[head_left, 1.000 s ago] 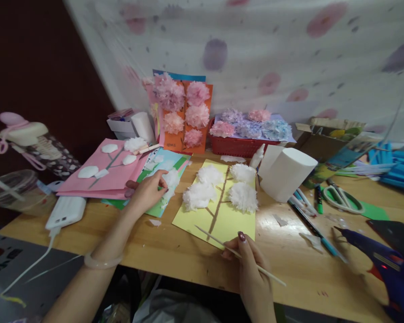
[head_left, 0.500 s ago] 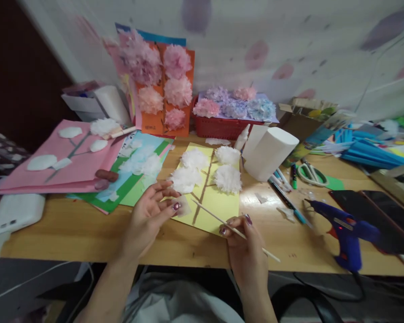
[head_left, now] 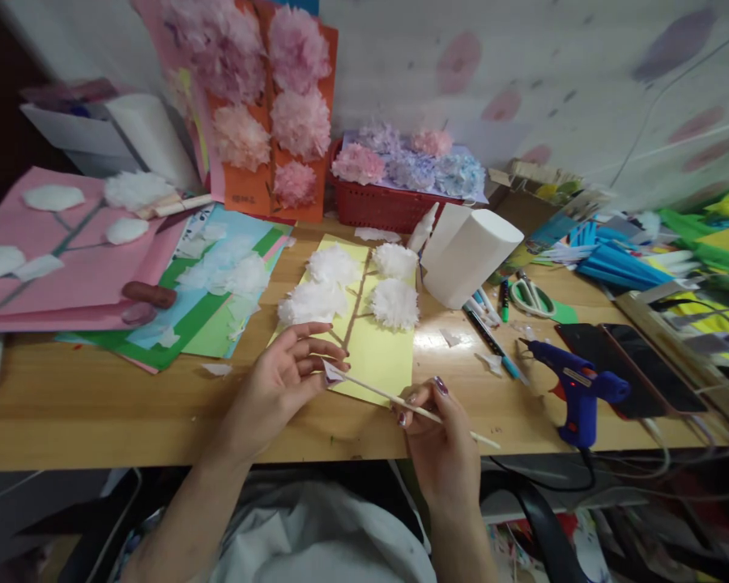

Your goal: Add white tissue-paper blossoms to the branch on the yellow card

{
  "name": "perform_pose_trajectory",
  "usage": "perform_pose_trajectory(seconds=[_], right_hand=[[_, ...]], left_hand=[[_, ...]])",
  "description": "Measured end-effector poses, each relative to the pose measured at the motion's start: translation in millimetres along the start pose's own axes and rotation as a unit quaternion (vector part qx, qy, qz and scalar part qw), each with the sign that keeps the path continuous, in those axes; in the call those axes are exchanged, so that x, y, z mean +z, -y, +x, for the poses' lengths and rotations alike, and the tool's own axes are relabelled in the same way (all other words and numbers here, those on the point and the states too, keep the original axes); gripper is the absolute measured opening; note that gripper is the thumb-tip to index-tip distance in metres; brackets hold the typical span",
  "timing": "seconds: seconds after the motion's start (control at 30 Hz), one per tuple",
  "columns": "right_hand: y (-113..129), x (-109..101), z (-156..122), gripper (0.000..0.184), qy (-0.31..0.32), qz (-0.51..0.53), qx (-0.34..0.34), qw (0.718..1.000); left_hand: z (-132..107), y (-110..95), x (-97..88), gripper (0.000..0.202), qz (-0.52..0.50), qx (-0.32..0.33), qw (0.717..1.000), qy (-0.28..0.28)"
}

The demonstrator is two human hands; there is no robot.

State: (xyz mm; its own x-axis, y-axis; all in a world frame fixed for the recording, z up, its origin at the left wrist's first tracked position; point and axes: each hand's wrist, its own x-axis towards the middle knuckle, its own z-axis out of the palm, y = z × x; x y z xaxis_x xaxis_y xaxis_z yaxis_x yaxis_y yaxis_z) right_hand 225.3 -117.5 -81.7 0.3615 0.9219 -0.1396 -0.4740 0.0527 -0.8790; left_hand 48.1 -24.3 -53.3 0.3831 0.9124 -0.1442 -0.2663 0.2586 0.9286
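My left hand (head_left: 283, 380) pinches a small white tissue piece (head_left: 333, 372) between thumb and fingertips, over the near edge of a yellow card (head_left: 377, 356). My right hand (head_left: 441, 441) grips a thin wooden stick (head_left: 394, 398) like a pencil; its tip touches the tissue piece. The yellow card lies on the wooden table (head_left: 97, 413) and carries three white tissue flowers (head_left: 394, 304) along a brown stem.
A blue glue gun (head_left: 574, 389) stands right of my hands, beside a dark phone (head_left: 632, 364). A white paper roll (head_left: 467, 255), pens and scissors (head_left: 531, 295) lie behind. Pink and green cards (head_left: 66, 259) lie left; a red basket (head_left: 380, 206) of tissue flowers sits at the wall.
My left hand left the green card at the left and came back with a tissue piece to the yellow card. The stick's tip now meets it. The camera swung right and down.
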Motion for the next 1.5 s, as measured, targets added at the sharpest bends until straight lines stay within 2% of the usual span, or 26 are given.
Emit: perform_pose_trajectory(seconds=[0.23, 0.5, 0.6, 0.73, 0.87, 1.03, 1.23, 1.37, 1.5], right_hand=[[7.2, -2.1, 0.6, 0.037, -0.027, -0.022, -0.016, 0.999], [12.5, -6.2, -4.9, 0.039, 0.007, -0.034, 0.014, 0.999], [15.5, -3.0, -5.5, 0.038, -0.017, -0.028, -0.016, 0.999], [16.3, 5.7, -2.3, 0.035, -0.064, -0.016, -0.077, 0.995], [12.8, 7.6, -1.4, 0.039, -0.032, -0.029, -0.045, 0.998], [8.6, -1.1, -4.7, 0.038, 0.007, -0.026, -0.015, 1.000], [9.7, -4.8, -5.1, 0.038, 0.003, -0.033, -0.024, 0.999], [8.6, -6.6, -4.1, 0.038, -0.005, -0.049, -0.041, 0.998], [8.3, -7.6, -5.3, 0.039, -0.011, -0.061, -0.044, 0.997]], left_hand=[[-4.5, -1.9, -3.2, 0.048, -0.005, 0.006, 0.999, -0.051], [-4.6, 1.6, 0.9, 0.049, -0.046, 0.020, 0.993, -0.104], [-6.2, -1.2, 2.8, 0.051, -0.047, 0.015, 0.994, -0.094], [-9.5, -2.7, 3.5, 0.052, -0.061, -0.011, 0.997, -0.055], [-10.7, 1.5, 3.4, 0.051, -0.057, -0.026, 0.998, -0.028], [-10.3, 4.4, 3.6, 0.048, -0.062, -0.024, 0.998, -0.007], [-11.4, 2.8, 2.8, 0.040, -0.045, -0.001, 0.999, -0.023], [-12.5, 3.5, 6.0, 0.037, -0.089, -0.016, 0.995, -0.032], [-12.9, 9.1, 7.7, 0.038, -0.065, 0.026, 0.997, -0.044]])
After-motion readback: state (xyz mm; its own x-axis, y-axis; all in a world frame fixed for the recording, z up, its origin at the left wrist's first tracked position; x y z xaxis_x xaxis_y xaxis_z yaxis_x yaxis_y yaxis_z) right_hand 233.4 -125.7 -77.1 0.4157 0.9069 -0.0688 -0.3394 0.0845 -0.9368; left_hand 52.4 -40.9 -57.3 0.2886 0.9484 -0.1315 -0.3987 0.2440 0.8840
